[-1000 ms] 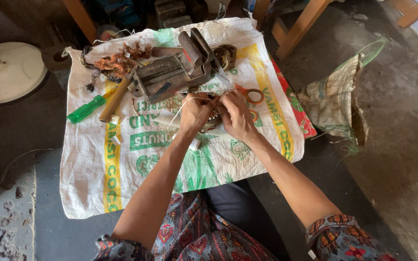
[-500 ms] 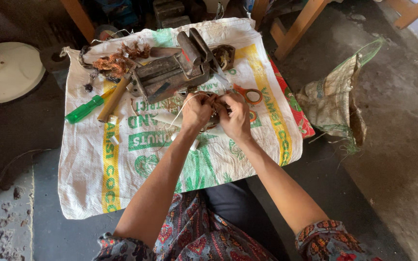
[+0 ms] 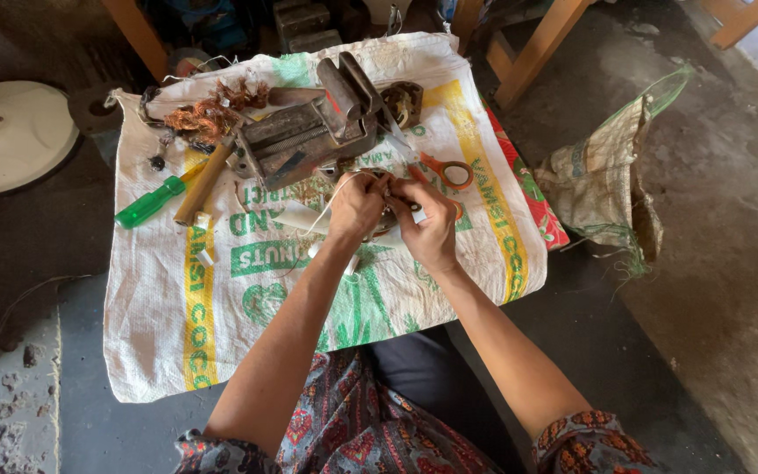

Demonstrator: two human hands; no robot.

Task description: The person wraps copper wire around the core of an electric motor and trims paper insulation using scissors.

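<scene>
Over the sack (image 3: 221, 333), left hand (image 3: 357, 206) and right hand (image 3: 432, 224) still together, unmoved.

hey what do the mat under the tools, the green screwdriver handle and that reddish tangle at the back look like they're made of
Mat: woven plastic sacking, likely, white with printed bands and a visible weave.
Screwdriver handle: translucent green plastic, glossy.
Tangle: fine copper wire, judging by its reddish-brown metallic strands.
</scene>
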